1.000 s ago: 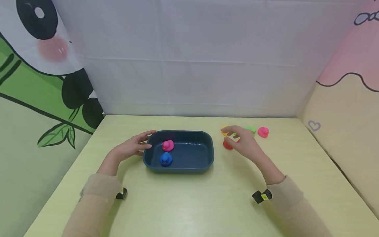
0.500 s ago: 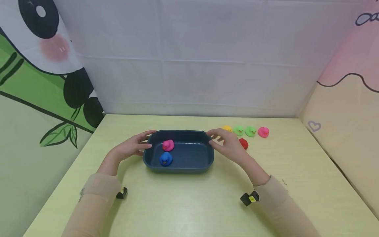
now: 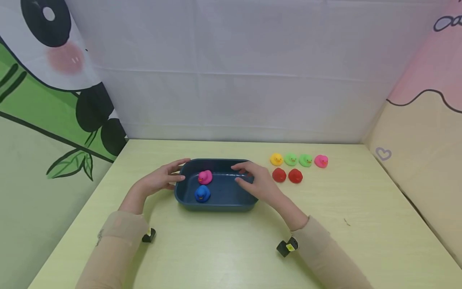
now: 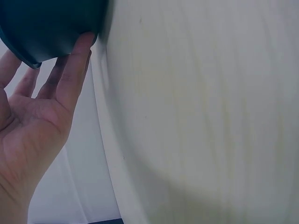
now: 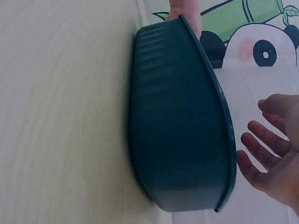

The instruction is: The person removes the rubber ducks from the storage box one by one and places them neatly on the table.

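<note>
A dark blue-green plastic bin (image 3: 231,208) stands on the table, holding a pink rubber duck (image 3: 205,177) and a blue rubber duck (image 3: 202,194) in its left part. My left hand (image 3: 161,179) grips the bin's left end, thumb over the rim and fingers against the outer wall. In the left wrist view a finger (image 4: 74,70) touches that wall. Over the bin's right end hovers my right hand (image 3: 258,180), fingers spread and loosely bent. The right wrist view shows nothing held between its fingers (image 5: 267,144).
Right of the bin, a back row has a yellow duck (image 3: 276,159), two green ducks (image 3: 305,160) and a pink duck (image 3: 321,161). Two rounded red toys (image 3: 295,176) sit before them. A white cloth (image 3: 231,80) hangs behind the table.
My right hand has moved left from above the red toys, past the bin's right rim, to over its right end, uncovering the toys. The left hand has stayed on the bin.
</note>
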`<act>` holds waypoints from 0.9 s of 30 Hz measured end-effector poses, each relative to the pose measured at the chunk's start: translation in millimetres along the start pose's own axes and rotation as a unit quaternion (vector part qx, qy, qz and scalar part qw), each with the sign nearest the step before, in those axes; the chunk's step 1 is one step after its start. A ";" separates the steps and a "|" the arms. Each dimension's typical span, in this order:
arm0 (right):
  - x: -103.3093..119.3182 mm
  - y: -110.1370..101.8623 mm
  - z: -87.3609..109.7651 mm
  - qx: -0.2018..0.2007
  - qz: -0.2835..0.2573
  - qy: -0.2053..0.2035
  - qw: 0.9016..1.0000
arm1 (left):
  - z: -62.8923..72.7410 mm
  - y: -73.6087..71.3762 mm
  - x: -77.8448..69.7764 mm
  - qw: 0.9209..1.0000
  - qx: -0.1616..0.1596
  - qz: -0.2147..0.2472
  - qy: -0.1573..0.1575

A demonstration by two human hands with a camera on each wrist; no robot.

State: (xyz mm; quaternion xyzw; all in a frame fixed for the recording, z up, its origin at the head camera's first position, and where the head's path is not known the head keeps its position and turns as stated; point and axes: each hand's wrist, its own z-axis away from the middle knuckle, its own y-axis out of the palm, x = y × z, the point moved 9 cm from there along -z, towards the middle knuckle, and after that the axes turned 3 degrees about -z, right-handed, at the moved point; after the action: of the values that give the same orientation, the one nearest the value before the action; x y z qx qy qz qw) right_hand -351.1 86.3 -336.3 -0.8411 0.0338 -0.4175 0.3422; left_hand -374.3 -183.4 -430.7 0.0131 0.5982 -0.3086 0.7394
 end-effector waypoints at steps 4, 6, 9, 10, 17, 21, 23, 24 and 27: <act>4.2 11.6 -4.0 0.004 -0.002 -0.007 1.000 | -0.5 0.1 -0.4 1.000 -0.001 0.001 0.000; 4.8 17.9 -5.9 0.009 -0.004 -0.006 1.000 | -1.0 -0.1 0.0 1.000 -0.003 0.001 -0.001; 5.0 27.5 -8.7 0.020 -0.015 -0.003 1.000 | -1.5 -0.1 0.8 1.000 -0.004 0.002 -0.004; 4.8 30.6 -9.5 0.023 -0.018 -0.001 1.000 | -1.6 -0.2 1.3 1.000 -0.004 0.002 -0.005; 4.0 48.7 -14.7 0.044 -0.026 0.014 0.999 | 0.2 -0.2 1.1 1.000 -0.005 0.005 -0.007; 5.9 60.9 -17.9 0.067 -0.023 0.013 0.997 | 2.3 -0.6 -0.1 1.000 -0.006 0.008 -0.007; 7.4 67.5 -20.0 0.082 -0.026 0.009 0.996 | 3.1 -0.7 -0.6 1.000 -0.006 0.009 -0.006; 8.2 70.6 -20.9 0.088 -0.027 0.008 0.996 | 3.5 -1.0 -0.5 1.000 -0.007 0.009 -0.008; 9.9 79.0 -24.0 0.107 -0.030 0.007 0.994 | 4.5 -0.9 -1.0 1.000 -0.006 0.011 -0.009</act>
State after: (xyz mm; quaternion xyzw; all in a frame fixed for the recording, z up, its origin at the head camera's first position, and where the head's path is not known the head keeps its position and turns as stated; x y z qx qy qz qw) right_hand -344.0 9.4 -367.3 -0.7972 -0.0337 -0.4345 0.4177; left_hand -370.9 -185.5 -428.3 0.0126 0.5936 -0.2969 0.7479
